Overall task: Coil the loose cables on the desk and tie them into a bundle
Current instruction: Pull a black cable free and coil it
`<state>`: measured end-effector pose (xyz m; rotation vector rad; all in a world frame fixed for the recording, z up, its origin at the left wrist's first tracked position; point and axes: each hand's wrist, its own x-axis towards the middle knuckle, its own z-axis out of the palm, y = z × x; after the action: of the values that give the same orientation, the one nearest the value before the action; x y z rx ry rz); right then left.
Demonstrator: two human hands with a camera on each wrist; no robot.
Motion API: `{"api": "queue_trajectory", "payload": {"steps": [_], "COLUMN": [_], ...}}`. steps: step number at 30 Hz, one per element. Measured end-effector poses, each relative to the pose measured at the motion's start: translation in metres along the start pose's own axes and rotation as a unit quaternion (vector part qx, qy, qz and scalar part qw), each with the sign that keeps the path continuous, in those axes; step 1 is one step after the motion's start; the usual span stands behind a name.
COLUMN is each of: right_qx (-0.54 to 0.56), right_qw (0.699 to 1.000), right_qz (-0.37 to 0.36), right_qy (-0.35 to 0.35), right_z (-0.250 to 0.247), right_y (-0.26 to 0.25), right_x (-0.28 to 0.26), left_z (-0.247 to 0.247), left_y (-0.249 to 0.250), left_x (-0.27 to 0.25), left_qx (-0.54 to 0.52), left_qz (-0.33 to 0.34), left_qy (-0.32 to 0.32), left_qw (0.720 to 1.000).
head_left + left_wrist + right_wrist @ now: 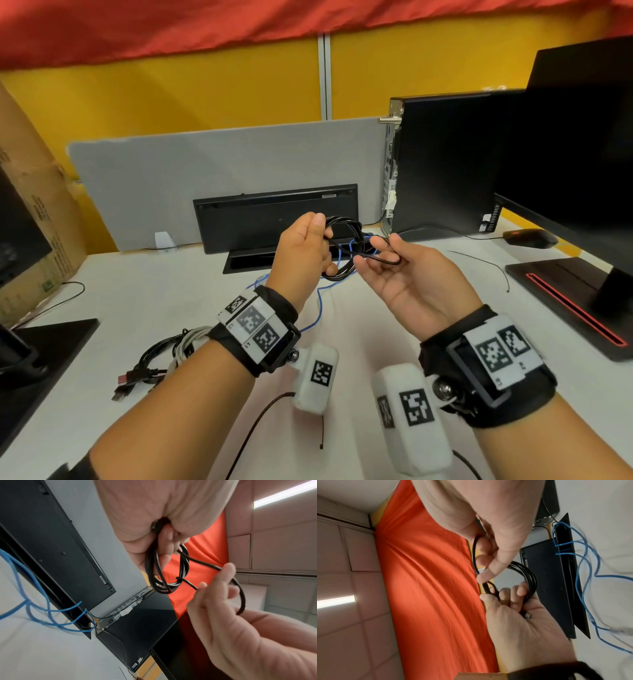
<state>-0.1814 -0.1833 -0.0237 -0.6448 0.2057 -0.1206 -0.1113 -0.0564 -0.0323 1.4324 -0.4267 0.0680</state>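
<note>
My left hand (325, 245) grips a coil of black cable (344, 240) above the white desk (171, 291), fingers curled round its loops. In the left wrist view the coil (164, 574) hangs from that hand (168, 536). My right hand (370, 253), palm up, pinches a free loop of the same black cable just right of the coil. The right wrist view shows the right hand (482, 572) pinching the strand and a plug (527, 615) lying in the left palm. A loose blue cable (320, 301) lies on the desk under both hands.
A tied bundle of black and white cables (164, 356) lies at the left. Thin black ties lie at the right (479, 260) and near my forearms (274, 411). A keyboard (274, 216) leans on the grey divider; a PC tower (445, 164) and monitor (582, 154) stand right.
</note>
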Motion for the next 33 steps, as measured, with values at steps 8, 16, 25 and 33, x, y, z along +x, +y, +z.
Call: {"api": "queue_trajectory", "payload": {"steps": [8,16,25,33], "right_qx": [-0.060,-0.669,-0.705,-0.399], "right_qw": [0.997,0.615,0.524,0.874], "right_qz": [-0.047,-0.418,-0.475,-0.278], "right_qy": [0.001,0.007,0.051,-0.004], "right_z": [-0.006,-0.026,-0.045,-0.030], "right_y": [-0.004,-0.018,-0.007,0.007], "right_x": [0.003,0.020,0.051,0.039], "left_z": [-0.001,-0.015,0.003,0.013], "left_y": [-0.003,-0.003,0.001,-0.004], "left_x": [0.001,0.005,-0.003,-0.008], "left_qx": [-0.021,0.026,-0.292,-0.400], "left_qz": [-0.027,-0.027,-0.167,-0.173], "left_qy": [0.004,0.048,-0.025,-0.025], "left_qw": [0.999,0.998,0.941,0.900]}}
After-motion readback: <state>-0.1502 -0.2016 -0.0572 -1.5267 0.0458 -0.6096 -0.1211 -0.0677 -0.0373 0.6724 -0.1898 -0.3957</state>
